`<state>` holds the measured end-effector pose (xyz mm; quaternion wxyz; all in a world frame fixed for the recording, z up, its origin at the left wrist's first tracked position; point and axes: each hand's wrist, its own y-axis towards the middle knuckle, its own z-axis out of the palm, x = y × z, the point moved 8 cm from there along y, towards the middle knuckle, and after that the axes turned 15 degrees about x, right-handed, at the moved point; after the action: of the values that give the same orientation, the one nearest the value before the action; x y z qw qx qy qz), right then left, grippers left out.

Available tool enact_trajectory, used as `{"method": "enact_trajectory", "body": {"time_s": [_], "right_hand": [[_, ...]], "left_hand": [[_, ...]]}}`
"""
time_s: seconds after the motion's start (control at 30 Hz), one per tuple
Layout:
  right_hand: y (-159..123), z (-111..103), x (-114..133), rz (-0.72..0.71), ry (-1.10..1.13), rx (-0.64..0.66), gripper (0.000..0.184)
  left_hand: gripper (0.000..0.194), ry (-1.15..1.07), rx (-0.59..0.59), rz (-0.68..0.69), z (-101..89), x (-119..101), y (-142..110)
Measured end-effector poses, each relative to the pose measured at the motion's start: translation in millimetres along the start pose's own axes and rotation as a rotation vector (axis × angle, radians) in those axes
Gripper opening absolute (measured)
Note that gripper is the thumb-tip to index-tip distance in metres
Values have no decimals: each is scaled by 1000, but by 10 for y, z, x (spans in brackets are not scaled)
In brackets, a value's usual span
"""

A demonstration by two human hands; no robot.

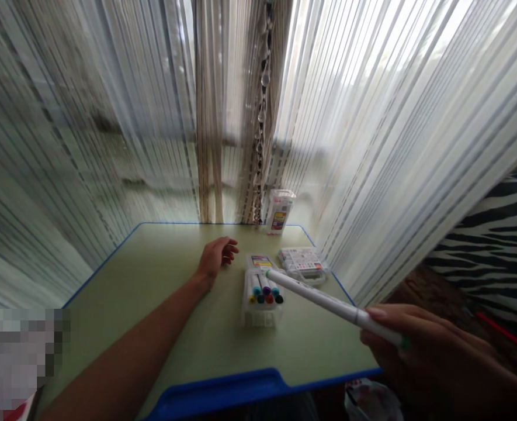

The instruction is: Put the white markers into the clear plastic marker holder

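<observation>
Between the thumb and fingers of my right hand [409,336] is a white marker pen [317,295] with green ends. The marker slants up and leftward, its far tip in front of an open clear plastic case [260,318]. Several markers with turquoise, purple, yellow, orange and dark green ends [266,295] lie in that case. My left hand [218,255] rests on the table to the left of the case, its fingers loosely curled and slightly apart, with nothing visible in them.
The pale green table [153,275] has a blue edge and a blue front tray [223,389]. Another clear case [280,211] stands upright at the back; a flat case [302,263] lies to the right. String curtains [162,117] hang behind. A plastic bag [370,400] is below the front edge.
</observation>
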<state>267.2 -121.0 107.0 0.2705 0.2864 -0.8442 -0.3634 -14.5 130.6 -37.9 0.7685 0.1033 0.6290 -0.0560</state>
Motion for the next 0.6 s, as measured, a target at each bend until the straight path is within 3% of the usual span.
{"method": "enact_trajectory", "body": {"time_s": [0.27, 0.4, 0.5, 0.6], "right_hand": [[51, -95, 95, 134, 41, 31, 21], [15, -22, 165, 216, 47, -53, 14], [40, 63, 236, 187, 34, -83, 12], [128, 166, 325, 69, -2, -4, 19]], "left_hand": [[49, 175, 63, 11, 72, -14, 28], [56, 264, 141, 8, 150, 2, 47], [57, 308, 179, 6, 175, 21, 68], [56, 334, 196, -3, 172, 47, 92]]}}
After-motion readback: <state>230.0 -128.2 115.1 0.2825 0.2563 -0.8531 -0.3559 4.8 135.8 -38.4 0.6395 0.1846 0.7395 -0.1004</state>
